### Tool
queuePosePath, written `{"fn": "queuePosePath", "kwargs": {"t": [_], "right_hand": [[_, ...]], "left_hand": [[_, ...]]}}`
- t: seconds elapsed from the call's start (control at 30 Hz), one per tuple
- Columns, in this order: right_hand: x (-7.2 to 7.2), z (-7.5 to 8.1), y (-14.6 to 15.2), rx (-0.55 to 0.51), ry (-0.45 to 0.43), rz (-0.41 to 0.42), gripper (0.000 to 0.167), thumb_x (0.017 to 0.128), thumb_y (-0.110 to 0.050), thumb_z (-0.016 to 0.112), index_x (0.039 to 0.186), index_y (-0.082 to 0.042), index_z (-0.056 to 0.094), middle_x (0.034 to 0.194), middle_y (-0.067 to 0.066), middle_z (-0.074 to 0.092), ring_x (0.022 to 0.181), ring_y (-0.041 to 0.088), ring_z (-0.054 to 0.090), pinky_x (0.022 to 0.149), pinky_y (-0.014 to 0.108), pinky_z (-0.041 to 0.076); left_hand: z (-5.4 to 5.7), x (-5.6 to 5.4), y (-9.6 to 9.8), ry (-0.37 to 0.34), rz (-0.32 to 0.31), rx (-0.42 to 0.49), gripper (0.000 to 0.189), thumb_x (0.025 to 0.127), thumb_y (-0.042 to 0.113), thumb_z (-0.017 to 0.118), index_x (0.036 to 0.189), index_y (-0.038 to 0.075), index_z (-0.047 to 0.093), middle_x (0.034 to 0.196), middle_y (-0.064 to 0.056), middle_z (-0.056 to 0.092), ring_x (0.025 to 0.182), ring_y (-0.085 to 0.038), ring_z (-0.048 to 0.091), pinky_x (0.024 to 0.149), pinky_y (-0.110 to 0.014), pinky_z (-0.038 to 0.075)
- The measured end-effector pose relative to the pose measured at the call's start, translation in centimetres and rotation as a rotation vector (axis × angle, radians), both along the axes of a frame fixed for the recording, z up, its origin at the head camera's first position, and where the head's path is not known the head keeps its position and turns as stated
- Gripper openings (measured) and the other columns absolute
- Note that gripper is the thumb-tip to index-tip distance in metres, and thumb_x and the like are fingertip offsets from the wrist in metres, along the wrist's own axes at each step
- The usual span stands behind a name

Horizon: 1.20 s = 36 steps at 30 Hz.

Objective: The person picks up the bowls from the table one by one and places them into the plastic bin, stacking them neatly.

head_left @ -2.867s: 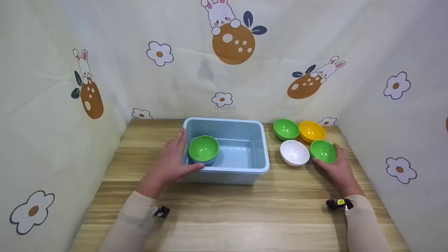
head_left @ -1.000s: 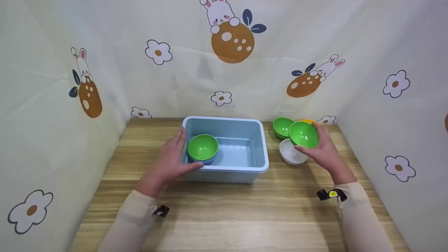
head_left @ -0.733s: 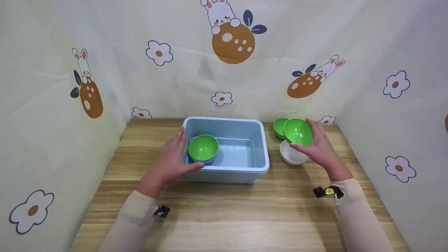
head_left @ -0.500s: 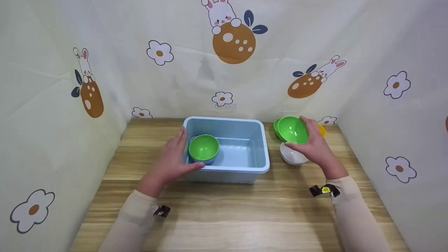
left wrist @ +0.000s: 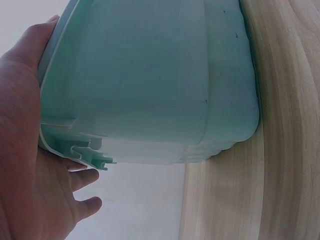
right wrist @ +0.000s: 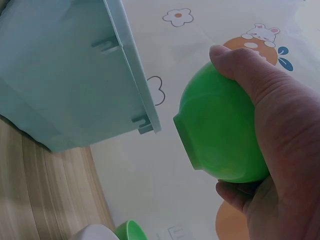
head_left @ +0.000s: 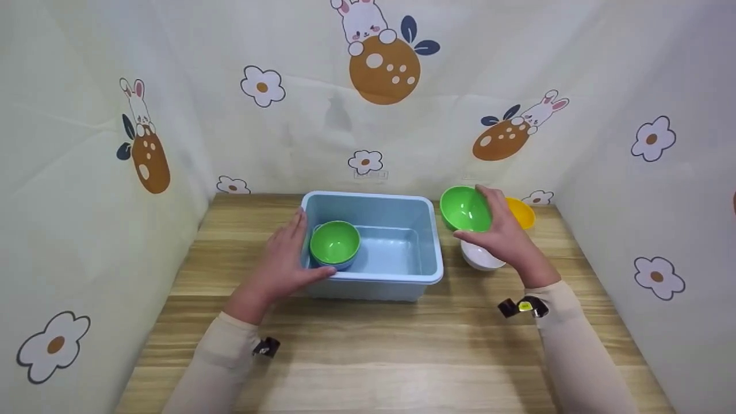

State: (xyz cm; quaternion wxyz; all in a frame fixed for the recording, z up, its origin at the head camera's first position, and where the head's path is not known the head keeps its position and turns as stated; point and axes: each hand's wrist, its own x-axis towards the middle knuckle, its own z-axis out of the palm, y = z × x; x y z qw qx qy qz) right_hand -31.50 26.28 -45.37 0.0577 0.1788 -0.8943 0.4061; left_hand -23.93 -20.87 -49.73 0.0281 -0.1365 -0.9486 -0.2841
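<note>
In the head view my right hand (head_left: 501, 231) grips a green bowl (head_left: 464, 208), fingers at its far rim and thumb on the near side. The right wrist view shows this held bowl (right wrist: 220, 127) raised and side-on, near the bin's outer wall. My left hand (head_left: 280, 257) rests on the left front corner of the light blue bin (head_left: 368, 278), thumb along the front rim and fingers straight along the left side. Inside the bin, at the left, another green bowl (head_left: 334, 243) sits stacked on a blue bowl (head_left: 344, 265).
Right of the bin stand a white bowl (head_left: 482, 257) and a yellow bowl (head_left: 520, 213), both partly behind my right hand. Another green bowl (right wrist: 131, 231) shows at the lower edge of the right wrist view. Printed cloth walls (head_left: 310, 126) enclose the wooden table (head_left: 368, 351).
My right hand has taken the front right green bowl, lifted it and carried it left over the other bowls, close to the bin's right side. My left hand has stayed on the bin.
</note>
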Motion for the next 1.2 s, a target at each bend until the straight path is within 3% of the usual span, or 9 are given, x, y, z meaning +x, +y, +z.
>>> {"fn": "queuePosePath", "kwargs": {"t": [0.17,0.4,0.57,0.87,1.2], "right_hand": [[-0.1,0.2,-0.8,0.023,0.014,0.012,0.113,0.084,-0.04,0.099,0.17,-0.009,0.034,0.163,0.014,0.041,0.14,0.039,0.049,0.115,0.063,0.05],[-0.1,0.5,-1.7,0.015,0.003,0.048,0.114,0.082,-0.046,0.1,0.171,-0.014,0.036,0.163,0.011,0.043,0.14,0.037,0.051,0.114,0.061,0.052],[-0.2,0.7,-2.3,0.006,0.002,0.086,0.116,0.081,-0.049,0.1,0.17,-0.013,0.036,0.164,0.01,0.042,0.142,0.035,0.049,0.116,0.061,0.051],[-0.2,1.2,-3.6,0.011,-0.021,0.113,0.113,0.081,-0.042,0.1,0.17,-0.014,0.037,0.162,0.01,0.043,0.141,0.035,0.049,0.116,0.06,0.051],[0.0,2.1,-5.2,0.06,-0.049,0.137,0.116,0.08,-0.042,0.102,0.171,-0.016,0.035,0.163,0.008,0.042,0.141,0.036,0.05,0.117,0.059,0.05]], "left_hand": [[0.0,-0.1,0.0,0.023,-0.008,0.0,0.137,0.087,0.075,0.081,0.176,0.001,0.009,0.185,-0.017,0.007,0.168,-0.044,0.016,0.134,-0.064,0.014],[-0.1,-0.2,0.0,0.028,-0.009,-0.008,0.143,0.083,0.09,0.071,0.176,0.001,0.009,0.185,-0.017,0.008,0.167,-0.045,0.018,0.134,-0.065,0.014],[-0.1,-0.1,-0.1,0.029,-0.004,-0.006,0.139,0.086,0.083,0.076,0.177,0.002,0.009,0.185,-0.018,0.009,0.167,-0.046,0.017,0.134,-0.066,0.014],[0.0,-0.1,0.0,0.013,0.004,-0.017,0.147,0.079,0.098,0.065,0.177,0.004,0.008,0.185,-0.014,0.005,0.168,-0.043,0.016,0.134,-0.064,0.015],[-0.2,-0.1,-0.1,0.011,-0.009,0.007,0.145,0.081,0.092,0.07,0.177,0.004,0.006,0.185,-0.015,0.005,0.168,-0.046,0.015,0.134,-0.066,0.012]]}}
